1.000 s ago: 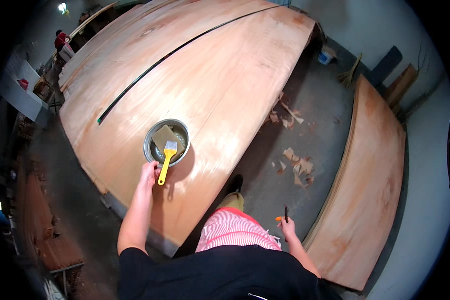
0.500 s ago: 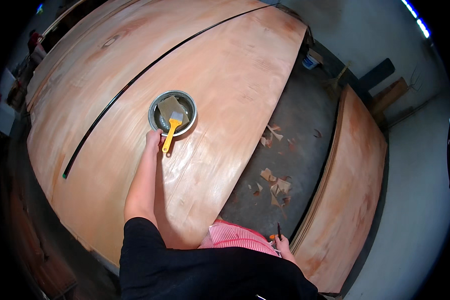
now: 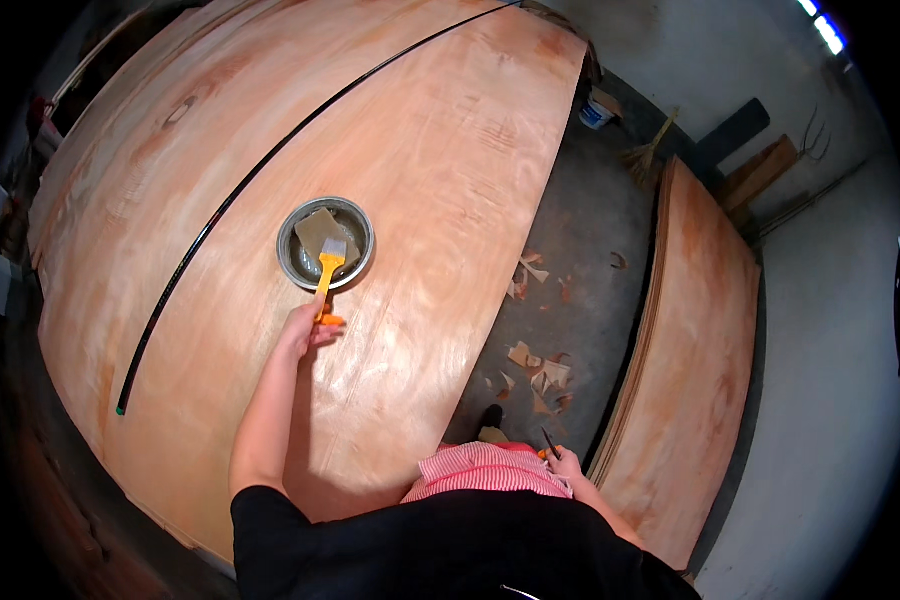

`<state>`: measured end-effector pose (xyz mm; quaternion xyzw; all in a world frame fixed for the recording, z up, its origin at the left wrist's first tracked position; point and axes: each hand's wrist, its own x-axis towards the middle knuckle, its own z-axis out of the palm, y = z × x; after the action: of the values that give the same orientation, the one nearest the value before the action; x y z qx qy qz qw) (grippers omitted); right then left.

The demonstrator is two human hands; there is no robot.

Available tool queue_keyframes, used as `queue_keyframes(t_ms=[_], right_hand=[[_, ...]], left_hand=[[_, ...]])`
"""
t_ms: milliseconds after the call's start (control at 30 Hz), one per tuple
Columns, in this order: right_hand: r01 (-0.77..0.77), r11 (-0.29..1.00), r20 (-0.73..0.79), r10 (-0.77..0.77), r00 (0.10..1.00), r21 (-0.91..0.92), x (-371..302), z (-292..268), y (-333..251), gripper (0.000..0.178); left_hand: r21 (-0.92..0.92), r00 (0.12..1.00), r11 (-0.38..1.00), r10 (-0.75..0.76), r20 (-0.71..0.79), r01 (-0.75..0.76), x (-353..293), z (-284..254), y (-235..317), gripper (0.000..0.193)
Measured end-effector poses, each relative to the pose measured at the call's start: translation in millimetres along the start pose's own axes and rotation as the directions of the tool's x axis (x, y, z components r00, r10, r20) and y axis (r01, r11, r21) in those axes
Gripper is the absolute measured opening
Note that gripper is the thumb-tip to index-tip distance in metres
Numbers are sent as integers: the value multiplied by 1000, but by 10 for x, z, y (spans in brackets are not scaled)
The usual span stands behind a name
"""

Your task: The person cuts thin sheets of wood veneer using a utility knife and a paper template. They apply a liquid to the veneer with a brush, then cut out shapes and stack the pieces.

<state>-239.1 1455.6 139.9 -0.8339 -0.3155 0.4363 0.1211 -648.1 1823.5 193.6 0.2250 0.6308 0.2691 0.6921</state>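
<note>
A round metal bowl (image 3: 284, 262) stands on a large sheet of plywood (image 3: 440, 200). In it are some liquid and a flat brownish block (image 3: 317, 228), perhaps a sponge. A yellow-handled paintbrush (image 3: 329, 264) leans over the bowl's near rim, bristles inward. My left hand (image 3: 305, 328) is at the lower end of the brush handle, which lies between thumb and fingers; an orange piece shows beside the fingers. Low by my right side, my right hand (image 3: 565, 466) is closed on a slim dark tool (image 3: 551, 443) with an orange part; its exact kind is unclear.
A long thin black tube (image 3: 232, 195) curves across the plywood left of the bowl. Torn scraps (image 3: 545, 375) litter the grey floor. At right stands another plywood stack (image 3: 690, 370). A bucket (image 3: 598, 110) and a broom (image 3: 648, 155) are by the far wall.
My left hand has left the bowl's rim and moved down to the brush handle. My right hand still holds the dark tool. The view has shifted slightly.
</note>
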Motion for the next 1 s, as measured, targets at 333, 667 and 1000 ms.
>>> queue_keyframes(t_ms=[333, 667, 1000], right_hand=[[178, 912, 130, -139, 982, -369, 941, -332, -561, 24], [422, 872, 344, -328, 880, -250, 2553, -827, -672, 22], [298, 947, 266, -259, 929, -118, 4000, -1879, -701, 12]], left_hand=[[882, 642, 441, 727, -243, -167, 184, -202, 584, 25], [817, 757, 507, 410, -509, 274, 529, -85, 812, 23], [407, 812, 910, 299, -501, -84, 7, 119, 730, 18]])
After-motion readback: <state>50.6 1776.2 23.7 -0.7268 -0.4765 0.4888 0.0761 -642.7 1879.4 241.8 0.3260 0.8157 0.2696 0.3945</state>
